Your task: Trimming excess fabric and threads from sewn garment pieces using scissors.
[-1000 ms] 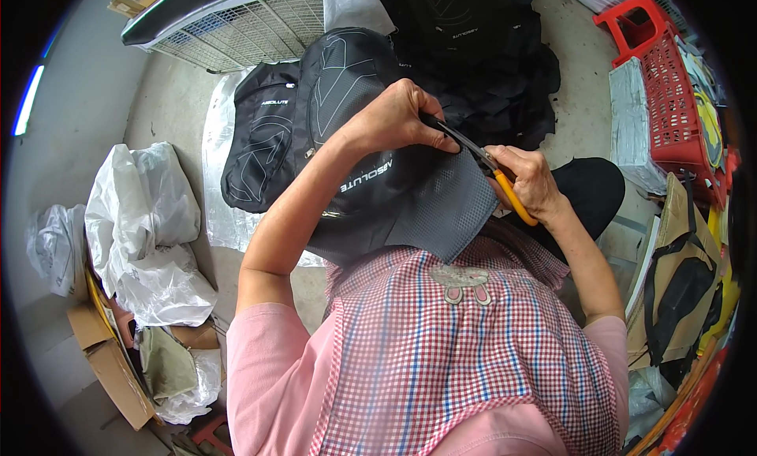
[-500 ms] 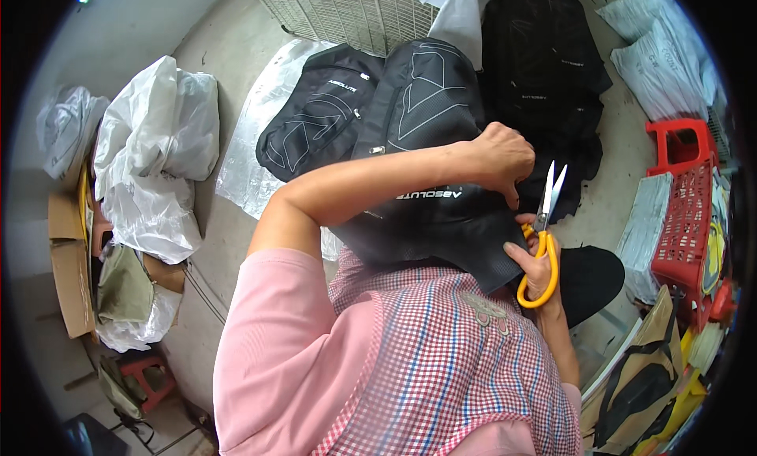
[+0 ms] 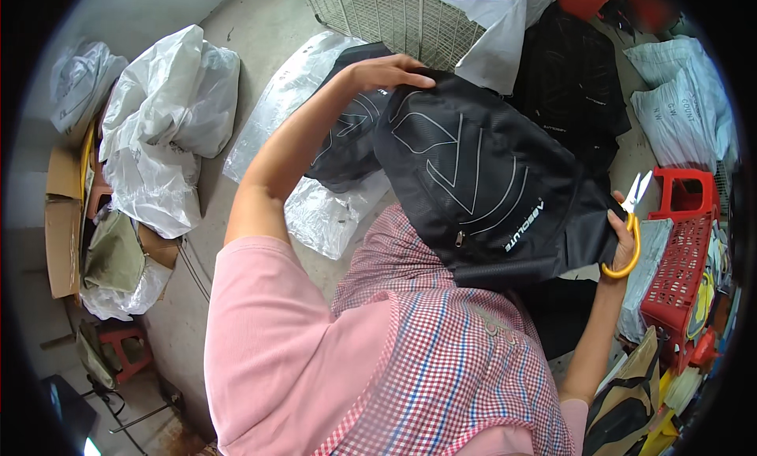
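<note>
A black backpack (image 3: 481,172) with light grey piping lines and white lettering lies across my lap, its zipper pull facing up. My left hand (image 3: 392,72) reaches over its far left edge, fingers closed on the fabric. At the opposite end, my right hand (image 3: 622,243) grips the backpack's edge and also carries scissors (image 3: 632,233) with yellow handles. The scissor blades stick out away from the bag, slightly apart. Beneath and beyond my left forearm is another black bag (image 3: 347,132), partly covered, on clear plastic sheeting (image 3: 272,101).
A wire basket (image 3: 394,18) stands at the far side, with more black bags (image 3: 568,85) to its right. White plastic sacks (image 3: 158,101) sit at the left beside a cardboard box (image 3: 63,227). On the right are a red stool (image 3: 684,189) and a red plastic basket (image 3: 670,282).
The backpack has turned and been lifted toward the right. My left hand has moved from near the scissors to the bag's far left edge. My right hand, with the scissors, has shifted right.
</note>
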Action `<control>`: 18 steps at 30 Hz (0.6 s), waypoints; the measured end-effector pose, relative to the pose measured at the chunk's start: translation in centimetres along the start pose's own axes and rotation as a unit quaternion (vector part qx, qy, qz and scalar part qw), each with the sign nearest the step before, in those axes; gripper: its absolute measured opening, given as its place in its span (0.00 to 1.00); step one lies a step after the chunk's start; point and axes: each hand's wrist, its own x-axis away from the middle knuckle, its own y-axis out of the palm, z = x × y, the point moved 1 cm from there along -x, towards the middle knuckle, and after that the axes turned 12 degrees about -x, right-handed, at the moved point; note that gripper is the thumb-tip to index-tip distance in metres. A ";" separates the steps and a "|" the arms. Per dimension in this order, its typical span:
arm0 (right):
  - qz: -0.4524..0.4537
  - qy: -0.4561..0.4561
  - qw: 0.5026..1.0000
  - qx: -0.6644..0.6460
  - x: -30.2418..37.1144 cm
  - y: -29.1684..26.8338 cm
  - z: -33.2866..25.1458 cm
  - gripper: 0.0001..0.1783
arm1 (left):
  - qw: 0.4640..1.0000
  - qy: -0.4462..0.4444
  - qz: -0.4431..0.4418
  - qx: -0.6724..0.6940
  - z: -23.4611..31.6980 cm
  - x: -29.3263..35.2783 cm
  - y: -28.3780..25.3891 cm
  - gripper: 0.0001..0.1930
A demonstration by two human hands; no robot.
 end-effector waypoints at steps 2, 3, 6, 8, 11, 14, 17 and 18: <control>0.058 -0.017 0.998 -0.031 -2.0 0.4 2.4 0.20 | 0.993 -0.078 0.062 0.067 1.6 4.7 -1.0 0.16; 0.060 -0.017 0.998 -0.031 -2.8 0.4 3.3 0.20 | 0.967 -0.017 0.153 0.204 2.1 6.4 -1.5 0.14; -0.041 0.087 0.986 -0.134 -3.6 1.6 4.9 0.18 | 0.887 0.073 0.271 0.366 5.1 12.5 -6.8 0.12; -0.026 0.092 0.987 -0.125 -2.8 3.5 5.5 0.18 | 0.880 0.116 0.239 0.393 8.6 16.2 -10.3 0.14; -0.021 0.135 0.985 -0.109 -2.0 3.7 7.3 0.18 | 0.914 0.103 0.112 0.376 12.0 17.7 -12.6 0.16; -0.028 0.164 0.981 -0.103 -1.0 3.4 9.2 0.17 | 0.954 0.210 0.088 0.196 11.4 14.9 -18.2 0.18; 0.003 0.166 0.981 -0.100 0.2 1.7 9.5 0.17 | 0.876 0.102 0.194 0.430 15.1 7.5 -13.7 0.20; 0.007 0.168 0.981 -0.099 0.6 1.7 9.6 0.17 | 0.875 0.104 0.197 0.430 14.5 6.0 -13.9 0.20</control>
